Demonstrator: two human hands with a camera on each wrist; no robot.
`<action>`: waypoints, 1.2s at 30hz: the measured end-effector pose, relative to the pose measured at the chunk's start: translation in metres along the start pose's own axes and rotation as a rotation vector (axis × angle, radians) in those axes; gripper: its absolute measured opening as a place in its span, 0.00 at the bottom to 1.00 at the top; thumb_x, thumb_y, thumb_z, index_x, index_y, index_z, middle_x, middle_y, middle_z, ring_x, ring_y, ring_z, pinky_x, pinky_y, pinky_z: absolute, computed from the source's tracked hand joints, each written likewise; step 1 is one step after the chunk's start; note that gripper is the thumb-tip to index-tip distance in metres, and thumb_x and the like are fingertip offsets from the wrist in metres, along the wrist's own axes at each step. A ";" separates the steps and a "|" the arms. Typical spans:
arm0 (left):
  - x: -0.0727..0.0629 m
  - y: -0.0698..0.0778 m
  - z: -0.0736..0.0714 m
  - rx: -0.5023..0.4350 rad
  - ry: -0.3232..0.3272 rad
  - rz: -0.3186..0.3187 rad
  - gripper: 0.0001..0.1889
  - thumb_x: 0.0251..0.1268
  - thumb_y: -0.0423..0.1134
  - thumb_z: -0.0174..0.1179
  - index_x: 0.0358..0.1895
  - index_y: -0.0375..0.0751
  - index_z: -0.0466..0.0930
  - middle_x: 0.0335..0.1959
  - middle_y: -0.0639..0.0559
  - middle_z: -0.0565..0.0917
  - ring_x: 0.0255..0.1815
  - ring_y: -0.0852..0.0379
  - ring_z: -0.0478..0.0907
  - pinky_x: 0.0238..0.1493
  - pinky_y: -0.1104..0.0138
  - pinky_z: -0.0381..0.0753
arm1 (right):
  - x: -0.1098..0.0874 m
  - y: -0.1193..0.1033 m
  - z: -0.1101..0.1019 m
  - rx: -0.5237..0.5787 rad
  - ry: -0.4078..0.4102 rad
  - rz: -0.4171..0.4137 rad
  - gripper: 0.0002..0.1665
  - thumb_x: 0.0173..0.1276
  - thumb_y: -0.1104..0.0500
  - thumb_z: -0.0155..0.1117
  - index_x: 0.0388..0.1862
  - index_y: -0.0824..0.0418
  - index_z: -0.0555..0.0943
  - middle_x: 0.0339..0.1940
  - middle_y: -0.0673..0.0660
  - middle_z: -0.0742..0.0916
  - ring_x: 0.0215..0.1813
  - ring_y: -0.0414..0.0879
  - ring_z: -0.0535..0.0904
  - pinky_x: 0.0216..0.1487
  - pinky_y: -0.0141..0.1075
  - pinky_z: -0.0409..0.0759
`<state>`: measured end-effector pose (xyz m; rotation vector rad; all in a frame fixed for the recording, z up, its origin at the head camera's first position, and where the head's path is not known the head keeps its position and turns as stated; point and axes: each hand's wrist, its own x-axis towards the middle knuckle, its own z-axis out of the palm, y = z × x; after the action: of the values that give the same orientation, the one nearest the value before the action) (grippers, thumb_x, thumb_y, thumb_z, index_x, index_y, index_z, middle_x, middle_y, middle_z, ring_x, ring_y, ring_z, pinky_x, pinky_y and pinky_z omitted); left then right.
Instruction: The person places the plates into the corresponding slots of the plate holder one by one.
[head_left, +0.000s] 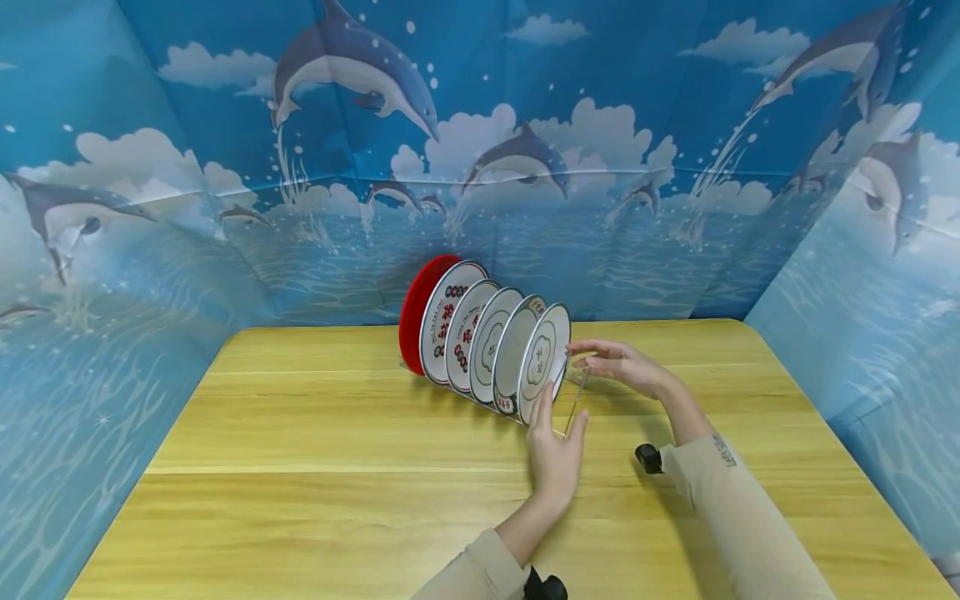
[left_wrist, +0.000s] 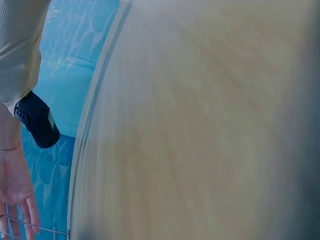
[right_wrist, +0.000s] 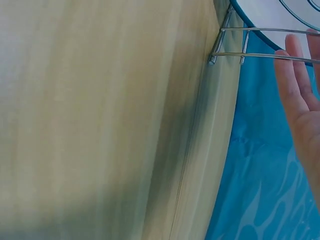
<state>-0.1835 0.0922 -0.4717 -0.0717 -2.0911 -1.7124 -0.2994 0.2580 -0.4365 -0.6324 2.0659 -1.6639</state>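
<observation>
Several round plates stand on edge in a row in a thin wire rack on the table. A white plate with a dark rim is nearest the hands. My left hand has its fingers extended at this plate's lower edge, thumb spread beside the rack's end. My right hand reaches to the plate's right edge, fingers loosely bent, with no thing held. In the left wrist view a hand has fingers by the rack wires. A hand, cut by the frame, lies behind wires in the right wrist view.
A red plate stands at the rack's far left end, next to white plates with red writing. The wooden table ends against a blue dolphin-print cloth. A dark wrist camera sits beside the right sleeve.
</observation>
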 end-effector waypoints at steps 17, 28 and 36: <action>-0.004 -0.001 -0.032 -0.173 0.033 0.005 0.23 0.53 0.37 0.65 0.51 0.29 0.75 0.51 0.42 0.75 0.55 0.46 0.72 0.57 0.63 0.72 | -0.028 -0.010 0.044 -0.164 0.098 -0.013 0.24 0.71 0.60 0.49 0.62 0.69 0.63 0.60 0.69 0.70 0.59 0.68 0.66 0.56 0.49 0.73; -0.008 -0.006 -0.064 -0.276 -0.060 0.034 0.21 0.46 0.25 0.66 0.48 0.25 0.75 0.47 0.39 0.72 0.54 0.44 0.71 0.60 0.67 0.68 | -0.045 -0.015 0.077 -0.256 0.141 -0.067 0.20 0.70 0.61 0.52 0.58 0.68 0.66 0.56 0.65 0.72 0.51 0.61 0.74 0.48 0.32 0.77; -0.005 -0.007 -0.089 -0.291 -0.145 -0.015 0.20 0.44 0.20 0.65 0.46 0.23 0.75 0.45 0.38 0.72 0.54 0.42 0.71 0.60 0.65 0.67 | -0.051 -0.017 0.100 -0.254 0.144 -0.156 0.18 0.67 0.65 0.54 0.53 0.72 0.65 0.51 0.68 0.71 0.43 0.61 0.76 0.39 0.37 0.81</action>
<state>-0.1551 0.0073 -0.4676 -0.2754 -1.9277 -2.0646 -0.1991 0.2050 -0.4387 -0.7941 2.4116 -1.5818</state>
